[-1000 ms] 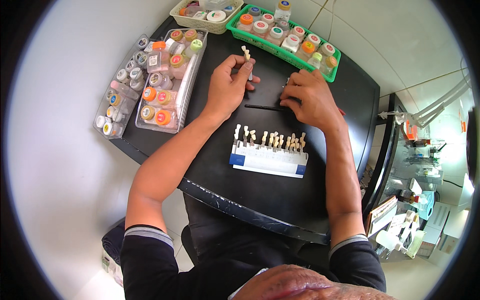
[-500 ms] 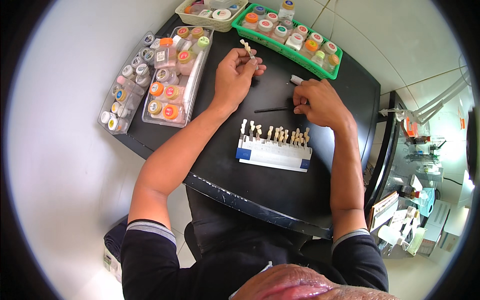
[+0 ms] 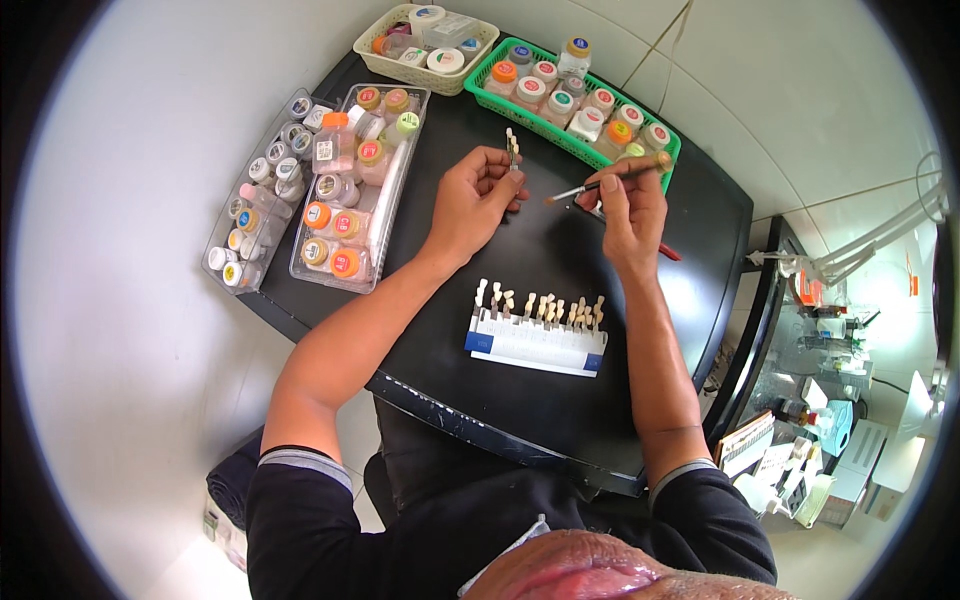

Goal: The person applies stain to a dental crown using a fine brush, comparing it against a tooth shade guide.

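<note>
My left hand [image 3: 478, 205] is closed, pinching upright a small shade tab [image 3: 513, 145] with cream tooth shapes on it. Between the thumb and fingers of my right hand [image 3: 630, 215] lies a thin brush [image 3: 592, 186], its brown bristle tip pointing left toward my left hand. A white object partly shows beneath the right fingers; its kind is hidden. Closer to me on the black table stands a white and blue tooth shade guide [image 3: 535, 355], with several tooth-shaped tabs [image 3: 550, 308] upright along its far edge.
A green basket [image 3: 545, 128] of jars stands at the back, beside a cream basket [image 3: 425, 76]. Clear trays [image 3: 335, 283] of powder jars line the left. A red-ended tool [image 3: 670, 252] lies by my right wrist. Table edge [image 3: 480, 425] is near my body.
My right hand has picked up the brush and turned it toward my left hand. The left hand has come slightly nearer me with the tab. The view has shifted a little.
</note>
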A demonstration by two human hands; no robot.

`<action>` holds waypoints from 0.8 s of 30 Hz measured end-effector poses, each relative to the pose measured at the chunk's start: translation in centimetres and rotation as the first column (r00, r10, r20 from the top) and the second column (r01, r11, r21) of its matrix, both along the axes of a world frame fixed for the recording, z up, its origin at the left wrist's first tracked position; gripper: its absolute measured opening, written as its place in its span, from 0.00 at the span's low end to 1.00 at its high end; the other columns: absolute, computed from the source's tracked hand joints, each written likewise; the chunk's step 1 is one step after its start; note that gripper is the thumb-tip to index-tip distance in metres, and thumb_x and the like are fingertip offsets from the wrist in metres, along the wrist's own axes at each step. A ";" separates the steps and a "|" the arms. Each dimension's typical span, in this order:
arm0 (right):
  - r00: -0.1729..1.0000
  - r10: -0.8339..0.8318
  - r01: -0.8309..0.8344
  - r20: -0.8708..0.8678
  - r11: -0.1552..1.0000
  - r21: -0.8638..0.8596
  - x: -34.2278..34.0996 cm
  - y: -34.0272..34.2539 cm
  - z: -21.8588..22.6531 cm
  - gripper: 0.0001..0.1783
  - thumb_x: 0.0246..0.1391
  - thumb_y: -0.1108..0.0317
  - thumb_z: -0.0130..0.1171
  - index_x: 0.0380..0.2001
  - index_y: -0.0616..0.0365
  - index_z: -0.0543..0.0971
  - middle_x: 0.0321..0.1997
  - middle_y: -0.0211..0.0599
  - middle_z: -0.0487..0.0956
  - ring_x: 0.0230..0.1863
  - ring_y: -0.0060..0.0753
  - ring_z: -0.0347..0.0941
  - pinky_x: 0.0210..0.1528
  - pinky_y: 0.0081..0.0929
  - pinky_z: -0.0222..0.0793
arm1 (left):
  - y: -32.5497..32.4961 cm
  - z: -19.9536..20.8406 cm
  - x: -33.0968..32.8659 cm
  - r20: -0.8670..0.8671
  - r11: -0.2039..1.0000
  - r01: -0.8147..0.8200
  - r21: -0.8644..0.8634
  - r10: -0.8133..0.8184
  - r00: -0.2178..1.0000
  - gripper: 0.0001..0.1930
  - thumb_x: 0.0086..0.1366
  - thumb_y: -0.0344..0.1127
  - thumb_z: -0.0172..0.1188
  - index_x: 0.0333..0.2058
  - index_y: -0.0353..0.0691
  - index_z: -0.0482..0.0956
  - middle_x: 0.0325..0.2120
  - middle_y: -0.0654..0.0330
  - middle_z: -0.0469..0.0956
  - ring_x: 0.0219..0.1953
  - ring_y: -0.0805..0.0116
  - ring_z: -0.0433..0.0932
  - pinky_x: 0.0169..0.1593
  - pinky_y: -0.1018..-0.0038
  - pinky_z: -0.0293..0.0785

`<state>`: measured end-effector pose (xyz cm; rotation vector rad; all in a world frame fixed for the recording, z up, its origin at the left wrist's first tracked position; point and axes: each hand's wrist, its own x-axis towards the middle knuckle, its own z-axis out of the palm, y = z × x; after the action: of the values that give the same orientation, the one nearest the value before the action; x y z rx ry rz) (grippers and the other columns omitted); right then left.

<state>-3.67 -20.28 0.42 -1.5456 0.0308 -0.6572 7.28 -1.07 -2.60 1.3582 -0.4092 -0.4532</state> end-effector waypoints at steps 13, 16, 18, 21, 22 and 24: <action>0.991 0.057 -0.045 -0.121 0.994 0.100 0.0 1.2 -1.8 0.10 0.71 0.76 0.58 0.50 0.71 0.81 0.41 0.47 0.87 0.38 0.30 0.86 0.40 0.26 0.85 | 0.5 1.3 -1.0 0.070 0.973 -0.001 0.230 -0.016 0.997 0.07 0.78 0.30 0.62 0.46 0.32 0.84 0.31 0.62 0.85 0.30 0.80 0.81 0.33 0.80 0.77; 0.990 0.034 -0.019 -0.136 0.994 0.106 0.0 1.2 -1.7 0.09 0.70 0.77 0.59 0.50 0.71 0.82 0.40 0.46 0.88 0.36 0.28 0.86 0.38 0.24 0.85 | 0.4 1.4 -1.0 0.059 0.971 0.000 0.237 -0.014 0.998 0.07 0.78 0.29 0.63 0.45 0.31 0.85 0.30 0.62 0.85 0.29 0.82 0.79 0.33 0.80 0.76; 0.991 0.018 -0.009 -0.134 0.998 0.067 0.0 1.5 -1.5 0.09 0.70 0.77 0.60 0.49 0.71 0.83 0.39 0.46 0.88 0.36 0.28 0.87 0.39 0.24 0.85 | 0.4 1.6 -1.1 0.067 0.960 -0.007 0.279 -0.012 0.998 0.06 0.78 0.29 0.63 0.44 0.32 0.84 0.30 0.63 0.84 0.29 0.82 0.79 0.32 0.81 0.76; 0.992 0.006 -0.008 -0.126 1.000 -0.014 0.1 1.6 -1.5 0.09 0.70 0.77 0.60 0.48 0.71 0.85 0.38 0.44 0.89 0.36 0.27 0.87 0.39 0.23 0.85 | 0.5 1.4 -1.1 0.063 0.961 -0.007 0.278 -0.011 0.998 0.06 0.77 0.29 0.64 0.44 0.32 0.84 0.30 0.64 0.84 0.29 0.82 0.79 0.32 0.81 0.76; 0.992 0.005 -0.006 -0.129 1.000 -0.012 0.2 1.6 -1.5 0.09 0.70 0.77 0.60 0.48 0.71 0.85 0.38 0.44 0.89 0.36 0.27 0.87 0.39 0.23 0.85 | 0.5 1.4 -1.1 0.061 0.960 -0.004 0.280 -0.013 0.998 0.06 0.77 0.29 0.64 0.44 0.32 0.84 0.30 0.64 0.84 0.29 0.82 0.79 0.32 0.81 0.76; 0.989 -0.001 -0.008 -0.145 0.998 -0.059 0.5 1.8 -1.6 0.09 0.70 0.77 0.61 0.47 0.70 0.86 0.38 0.43 0.89 0.35 0.25 0.87 0.38 0.22 0.84 | 0.5 1.3 -1.0 0.078 0.957 -0.002 0.289 -0.021 0.997 0.06 0.77 0.29 0.64 0.44 0.32 0.84 0.30 0.64 0.84 0.29 0.83 0.79 0.32 0.81 0.76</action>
<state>-3.21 -18.52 -1.14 -1.6481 0.1196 -0.5457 6.26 -0.60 -1.31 1.6629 -0.4275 -0.4803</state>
